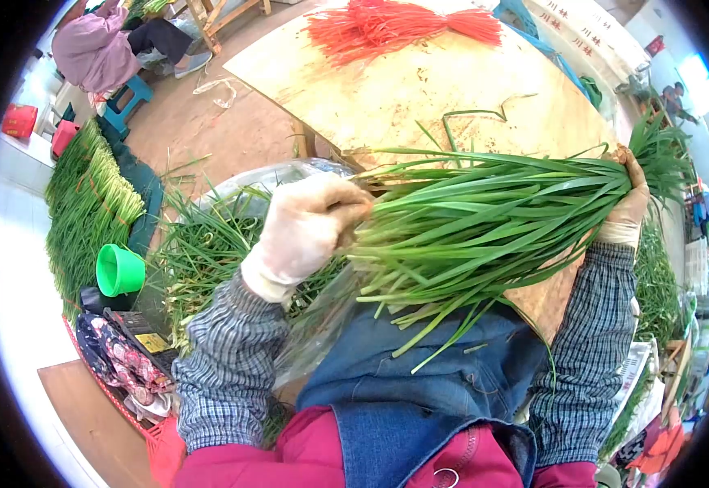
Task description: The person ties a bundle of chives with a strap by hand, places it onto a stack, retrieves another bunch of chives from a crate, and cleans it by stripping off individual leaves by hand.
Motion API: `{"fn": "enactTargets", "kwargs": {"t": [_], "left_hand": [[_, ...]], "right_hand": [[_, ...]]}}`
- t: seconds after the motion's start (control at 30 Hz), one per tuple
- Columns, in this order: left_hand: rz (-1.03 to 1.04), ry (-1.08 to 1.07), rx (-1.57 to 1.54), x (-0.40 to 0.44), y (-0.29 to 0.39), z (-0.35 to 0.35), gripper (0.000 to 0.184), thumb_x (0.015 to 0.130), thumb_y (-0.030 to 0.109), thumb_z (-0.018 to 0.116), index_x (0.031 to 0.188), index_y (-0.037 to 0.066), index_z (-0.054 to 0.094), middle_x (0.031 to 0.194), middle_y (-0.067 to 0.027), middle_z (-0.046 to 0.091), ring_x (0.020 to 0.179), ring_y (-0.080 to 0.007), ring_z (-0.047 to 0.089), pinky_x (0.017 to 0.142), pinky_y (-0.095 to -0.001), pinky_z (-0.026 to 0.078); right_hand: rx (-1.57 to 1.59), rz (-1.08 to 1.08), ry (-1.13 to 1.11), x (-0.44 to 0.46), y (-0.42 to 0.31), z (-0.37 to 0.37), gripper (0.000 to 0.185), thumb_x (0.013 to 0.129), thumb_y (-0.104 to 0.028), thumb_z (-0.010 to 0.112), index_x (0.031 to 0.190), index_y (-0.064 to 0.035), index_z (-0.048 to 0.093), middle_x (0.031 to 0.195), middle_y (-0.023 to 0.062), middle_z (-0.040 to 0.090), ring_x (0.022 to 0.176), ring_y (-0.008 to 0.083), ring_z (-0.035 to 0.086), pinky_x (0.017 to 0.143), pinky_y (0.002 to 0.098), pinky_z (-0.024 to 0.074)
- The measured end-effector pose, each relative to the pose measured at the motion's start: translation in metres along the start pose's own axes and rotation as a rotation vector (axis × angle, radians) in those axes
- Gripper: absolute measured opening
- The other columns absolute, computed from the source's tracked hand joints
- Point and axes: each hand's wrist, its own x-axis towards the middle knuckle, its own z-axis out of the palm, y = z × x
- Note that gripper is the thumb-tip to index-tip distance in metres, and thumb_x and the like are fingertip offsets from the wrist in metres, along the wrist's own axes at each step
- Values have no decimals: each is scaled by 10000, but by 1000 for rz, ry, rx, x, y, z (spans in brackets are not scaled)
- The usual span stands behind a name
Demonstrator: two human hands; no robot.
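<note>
A large bunch of garlic chives [484,220] lies crosswise in front of me, above my lap and the near edge of the wooden board [354,98]. My right hand [627,199], in a pale glove, is wrapped around the bunch at its right end. At the left end, my gloved left hand [310,228] is closed in a pinch on the ends of some chives; the exact strands between its fingertips are blurred. Some loose stems droop over my denim apron [428,358]. A single bent leaf [474,114] lies on the board.
Red ties [395,28] are heaped at the board's far side. Below my left hand is a plastic bag with loose green trimmings [208,260]. Further left are a green bucket [119,270] and stacked chive bundles [86,211]. A person [98,45] sits on a blue stool [129,102].
</note>
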Motion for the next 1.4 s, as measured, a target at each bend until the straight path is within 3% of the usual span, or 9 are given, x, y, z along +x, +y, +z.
{"fn": "enactTargets", "kwargs": {"t": [0.07,0.3,0.4,0.67,0.87,1.0,1.13,1.3,1.4], "left_hand": [[443,65,438,-7,-5,-13,74,731,-21,630,804,-14,637,718,-92,620,605,-151,580,561,-250,460],[-156,341,1436,-76,-90,-148,60,723,86,593,748,37,615,707,-123,577,684,-301,577,635,-390,459],[246,284,1590,-64,-68,-116,138,728,131,602,846,63,623,821,-107,591,791,-302,572,696,-403,448],[423,-139,560,41,-26,4,243,778,47,597,1017,6,614,905,-126,627,819,-215,606,721,-295,479],[-238,-430,187,45,-21,7,217,741,90,610,925,-20,644,691,-95,633,607,-138,571,591,-308,474],[520,-483,993,47,-29,15,98,748,40,609,831,1,644,670,-83,624,562,-135,569,550,-292,473],[-103,-523,182,47,51,29,97,752,55,634,829,-2,643,671,-68,626,504,-109,556,452,-248,437],[779,-340,-343,37,98,9,179,848,156,550,919,-7,569,853,-135,562,406,-106,493,372,-187,415],[614,-217,-218,3,87,-72,178,884,209,513,842,37,542,710,-65,521,448,-114,502,395,-213,444]], "right_hand": [[-6,-15,-52,-5,0,15,162,834,-128,526,893,10,587,778,105,605,668,208,584,621,306,512],[69,-4,-119,2,-2,-1,158,819,-101,547,891,40,557,733,97,546,668,193,526,631,296,477],[41,8,-81,-1,-2,0,166,821,-112,551,906,30,554,731,91,528,666,183,509,618,285,457],[7,-6,-178,-6,-9,11,185,867,-105,515,984,38,520,764,29,479,722,146,462,665,273,404],[49,-11,-284,-19,-7,32,172,858,-94,525,970,36,523,751,26,468,698,137,447,629,270,375],[24,-6,-327,-26,-10,47,223,831,-118,550,1000,19,500,735,16,447,688,135,445,661,274,382],[6,-8,-387,-32,-14,56,230,833,-113,548,1015,17,493,736,15,445,696,135,452,685,287,388],[-21,-21,-367,-37,-13,58,228,835,-108,544,1016,19,490,738,17,449,701,143,458,694,295,393],[35,-7,-352,-33,-10,46,229,833,-103,544,1017,21,486,733,16,445,698,146,456,697,298,394]]}}
